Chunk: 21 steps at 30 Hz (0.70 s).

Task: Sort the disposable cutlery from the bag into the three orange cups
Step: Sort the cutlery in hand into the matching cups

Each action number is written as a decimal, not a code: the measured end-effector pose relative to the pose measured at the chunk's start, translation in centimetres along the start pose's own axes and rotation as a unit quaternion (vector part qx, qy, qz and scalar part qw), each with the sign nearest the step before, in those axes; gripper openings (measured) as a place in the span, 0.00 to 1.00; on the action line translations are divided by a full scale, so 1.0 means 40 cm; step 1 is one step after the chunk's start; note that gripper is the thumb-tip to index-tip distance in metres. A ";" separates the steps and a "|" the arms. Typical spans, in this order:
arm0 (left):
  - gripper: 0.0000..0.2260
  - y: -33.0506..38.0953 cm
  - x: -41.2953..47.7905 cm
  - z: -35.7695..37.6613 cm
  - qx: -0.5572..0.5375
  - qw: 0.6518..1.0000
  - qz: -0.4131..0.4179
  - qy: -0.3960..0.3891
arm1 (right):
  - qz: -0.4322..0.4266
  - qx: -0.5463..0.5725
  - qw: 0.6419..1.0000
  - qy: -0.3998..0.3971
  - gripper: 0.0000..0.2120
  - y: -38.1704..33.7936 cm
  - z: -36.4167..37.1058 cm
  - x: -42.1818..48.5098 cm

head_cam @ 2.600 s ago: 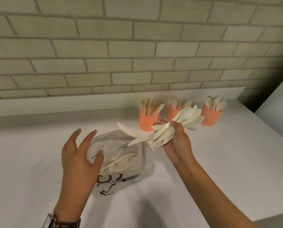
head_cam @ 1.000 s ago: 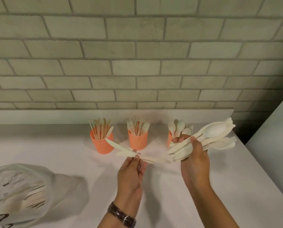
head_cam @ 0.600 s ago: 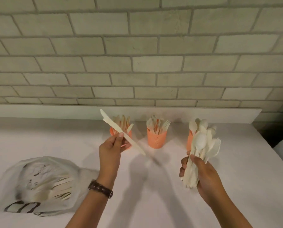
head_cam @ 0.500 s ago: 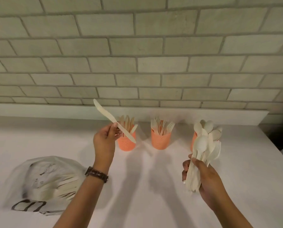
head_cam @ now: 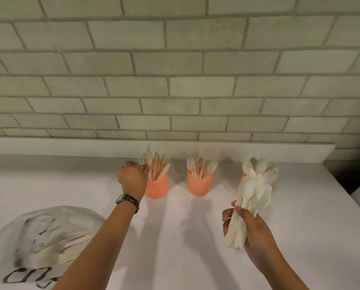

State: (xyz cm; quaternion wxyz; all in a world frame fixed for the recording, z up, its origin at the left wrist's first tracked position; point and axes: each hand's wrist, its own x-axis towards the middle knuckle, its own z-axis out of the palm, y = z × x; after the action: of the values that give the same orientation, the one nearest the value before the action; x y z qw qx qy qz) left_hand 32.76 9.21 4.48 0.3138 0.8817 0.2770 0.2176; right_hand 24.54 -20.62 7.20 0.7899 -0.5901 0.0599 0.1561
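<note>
White counter (head_cam: pixel 185 248); left hand (head_cam: pixel 133 177) apparently pinching knife (head_cam: pixel 148 158) at cup (head_cam: pixel 156 186); right hand (head_cam: pixel 251 229) clamped on cutlery bundle (head_cam: pixel 248 204).

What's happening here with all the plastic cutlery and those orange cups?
A person is sorting disposable cutlery into three orange cups on a white counter. The left hand is at the knife cup, slipping in a knife. The right hand holds a bundle of cutlery, spoons showing on top. The middle cup holds forks and the right cup spoons. A bag with more cutlery lies at the left.
</note>
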 end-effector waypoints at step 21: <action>0.02 0.266 -0.471 -0.109 -0.310 0.909 0.010 -0.278 | 0.024 -0.012 0.992 -0.125 0.17 -0.042 0.014 -0.114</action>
State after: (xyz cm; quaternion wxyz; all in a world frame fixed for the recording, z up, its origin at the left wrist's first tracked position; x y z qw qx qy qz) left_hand 19.88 -7.59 10.80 0.6337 0.7674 0.0879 0.0419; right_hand 20.70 -21.31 10.17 0.7802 -0.5737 -0.0269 0.2477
